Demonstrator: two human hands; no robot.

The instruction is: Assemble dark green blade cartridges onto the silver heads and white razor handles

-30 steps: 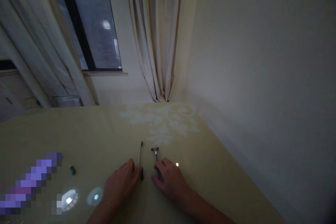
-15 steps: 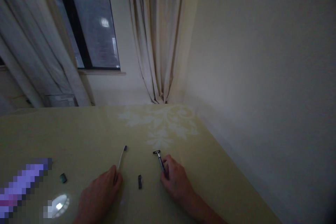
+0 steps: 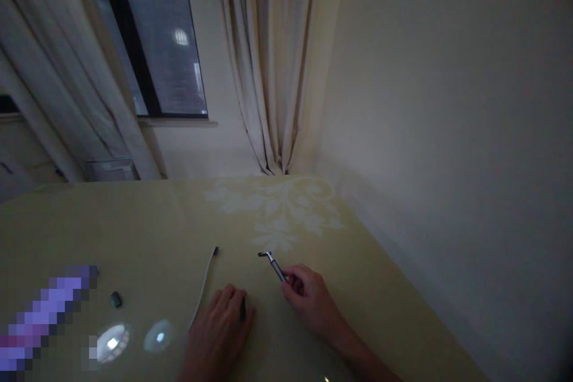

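Note:
My right hand (image 3: 311, 298) is closed round the dark handle of a razor (image 3: 276, 267), whose head points up and left, away from me. Lower on the table, my left hand (image 3: 221, 322) has its fingers closed about a small dark oblong piece (image 3: 242, 309), which shows between finger and thumb. Just left of that hand lies a toothbrush (image 3: 205, 283) with a pale thin handle and dark bristles, its near end partly hidden by the hand. A small dark green block (image 3: 116, 299) rests farther left.
The glossy yellow-green table (image 3: 147, 221) bears a white leaf pattern and bright lamp reflections. A blurred-out purple object (image 3: 49, 313) lies at the left. A wall (image 3: 425, 131) runs along the right edge; curtains (image 3: 277, 71) and a window (image 3: 165, 42) are behind.
My left hand has let go of the toothbrush, which now lies on the table, and moved right onto the dark oblong piece. The razor has turned slightly in my right hand.

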